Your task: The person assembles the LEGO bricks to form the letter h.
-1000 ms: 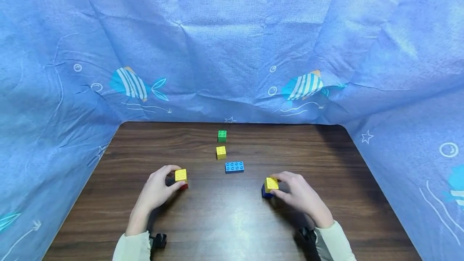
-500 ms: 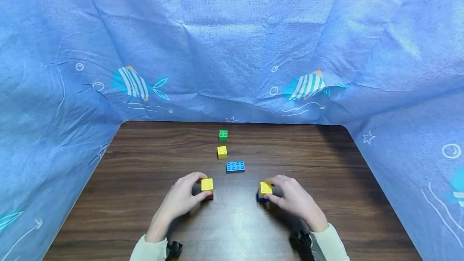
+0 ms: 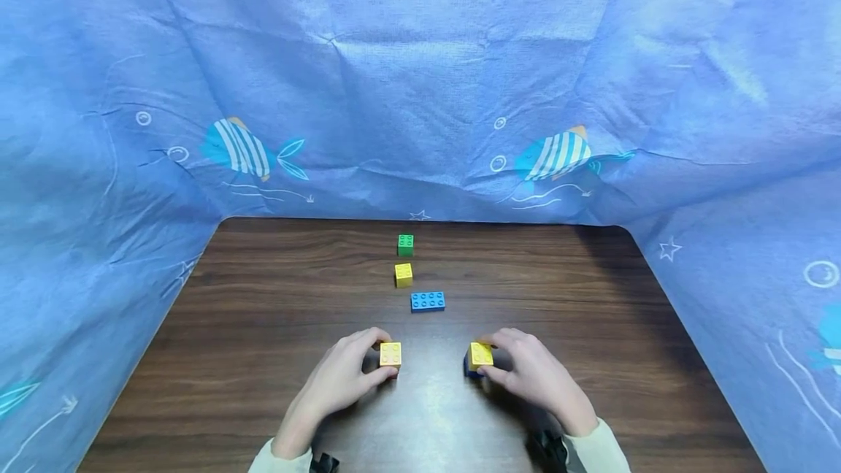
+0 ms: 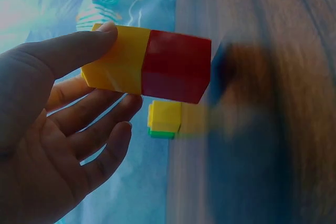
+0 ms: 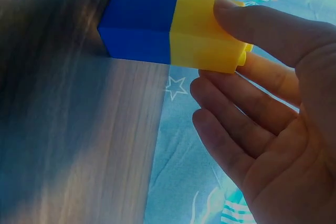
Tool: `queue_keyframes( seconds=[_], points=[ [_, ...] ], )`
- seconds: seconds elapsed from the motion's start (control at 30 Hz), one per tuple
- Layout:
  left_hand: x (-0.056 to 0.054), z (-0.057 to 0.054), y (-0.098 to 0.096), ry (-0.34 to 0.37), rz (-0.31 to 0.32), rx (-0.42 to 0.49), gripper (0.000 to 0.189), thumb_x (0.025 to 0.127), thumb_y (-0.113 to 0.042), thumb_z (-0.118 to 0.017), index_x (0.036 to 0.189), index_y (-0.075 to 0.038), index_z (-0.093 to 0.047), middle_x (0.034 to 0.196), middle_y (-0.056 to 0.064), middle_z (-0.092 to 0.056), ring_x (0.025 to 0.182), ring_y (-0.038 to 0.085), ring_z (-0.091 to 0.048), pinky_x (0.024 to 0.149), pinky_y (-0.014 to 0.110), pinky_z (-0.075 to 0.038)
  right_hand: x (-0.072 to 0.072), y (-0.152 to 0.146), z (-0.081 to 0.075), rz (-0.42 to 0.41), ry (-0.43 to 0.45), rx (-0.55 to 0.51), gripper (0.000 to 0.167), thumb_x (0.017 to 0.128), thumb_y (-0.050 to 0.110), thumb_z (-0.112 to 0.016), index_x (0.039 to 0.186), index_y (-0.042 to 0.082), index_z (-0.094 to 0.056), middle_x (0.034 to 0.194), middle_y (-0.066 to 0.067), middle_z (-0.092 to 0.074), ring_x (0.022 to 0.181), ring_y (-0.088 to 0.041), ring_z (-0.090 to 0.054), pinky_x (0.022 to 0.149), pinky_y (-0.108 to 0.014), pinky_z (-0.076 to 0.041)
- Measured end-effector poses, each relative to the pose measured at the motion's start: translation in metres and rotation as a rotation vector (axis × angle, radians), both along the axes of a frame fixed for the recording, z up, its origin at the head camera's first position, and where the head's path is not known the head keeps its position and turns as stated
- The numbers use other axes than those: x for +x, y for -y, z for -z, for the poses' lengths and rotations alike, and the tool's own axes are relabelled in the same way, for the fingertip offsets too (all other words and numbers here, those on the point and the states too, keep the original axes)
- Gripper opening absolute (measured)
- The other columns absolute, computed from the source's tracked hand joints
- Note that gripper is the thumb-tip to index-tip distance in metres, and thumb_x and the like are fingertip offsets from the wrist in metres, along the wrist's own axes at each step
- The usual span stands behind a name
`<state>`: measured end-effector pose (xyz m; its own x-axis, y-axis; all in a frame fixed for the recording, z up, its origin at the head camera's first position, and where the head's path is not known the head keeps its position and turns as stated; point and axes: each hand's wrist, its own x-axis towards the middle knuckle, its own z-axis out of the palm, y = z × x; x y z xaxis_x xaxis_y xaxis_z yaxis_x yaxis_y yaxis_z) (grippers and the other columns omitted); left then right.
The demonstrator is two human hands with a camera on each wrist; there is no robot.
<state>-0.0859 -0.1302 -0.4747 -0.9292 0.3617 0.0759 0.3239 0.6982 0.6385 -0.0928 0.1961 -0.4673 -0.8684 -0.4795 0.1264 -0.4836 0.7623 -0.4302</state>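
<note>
My left hand (image 3: 338, 379) pinches a two-brick stack between thumb and fingertips. Its yellow toy brick (image 4: 123, 62) sits on top of a red brick (image 4: 177, 66), which the head view mostly hides. To the right, my right hand (image 3: 535, 378) grips a similar stack: a yellow brick (image 5: 202, 38) joined onto a dark blue one (image 5: 139, 27). Thumb and fingers hold each stack by its yellow part. Both stacks stand upright in the head view, side by side with a gap of bare wood between them.
Beyond the hands, a long blue brick (image 3: 428, 301), a single yellow brick (image 3: 404, 275) and a green brick (image 3: 405, 245) lie in a rough line on the wooden table (image 3: 276, 276). Blue fish-print cloth (image 3: 420, 108) hangs behind the table and along its sides.
My left hand has carried the yellow-and-red stack right and nearer to me. The right hand, with the yellow-and-blue stack, has shifted slightly left and nearer. The loose bricks stay put.
</note>
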Motion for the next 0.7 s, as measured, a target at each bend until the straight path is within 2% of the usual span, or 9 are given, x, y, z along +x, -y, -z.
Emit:
queue_keyframes(
  seconds=[0.17, 0.4, 0.7],
  points=[
    [0.0, 0.007, -0.005, 0.002, 0.04, 0.03, 0.03, 0.084, -0.029, -0.084, 0.107, -0.024, -0.065, 0.098, -0.015, -0.067, 0.089, 0.01, -0.064, 0.077, 0.028, -0.052, 0.003, 0.001, 0.001, -0.031, -0.02, -0.025, 0.032, 0.083, 0.025, -0.085, 0.111, 0.014, -0.073, 0.103, 0.006, -0.073, 0.095, -0.014, -0.068, 0.079, -0.032, -0.057],
    [0.004, 0.008, -0.005, -0.006, 0.07, 0.055, 0.03, 0.083, -0.029, -0.085, 0.105, -0.023, -0.064, 0.094, -0.013, -0.067, 0.081, 0.011, -0.061, 0.072, 0.025, -0.048, 0.009, 0.004, 0.0, -0.071, -0.077, -0.007, 0.032, 0.082, 0.027, -0.085, 0.11, 0.016, -0.073, 0.102, 0.008, -0.072, 0.093, -0.011, -0.066, 0.079, -0.032, -0.056],
    [0.003, 0.012, -0.003, -0.025, 0.089, 0.086, 0.03, 0.082, -0.026, -0.086, 0.103, -0.023, -0.064, 0.092, -0.015, -0.066, 0.086, 0.006, -0.065, 0.074, 0.027, -0.052, 0.008, 0.006, 0.001, -0.08, -0.047, -0.025, 0.033, 0.082, 0.026, -0.086, 0.11, 0.015, -0.073, 0.103, 0.007, -0.072, 0.094, -0.015, -0.068, 0.079, -0.033, -0.057]
  ],
)
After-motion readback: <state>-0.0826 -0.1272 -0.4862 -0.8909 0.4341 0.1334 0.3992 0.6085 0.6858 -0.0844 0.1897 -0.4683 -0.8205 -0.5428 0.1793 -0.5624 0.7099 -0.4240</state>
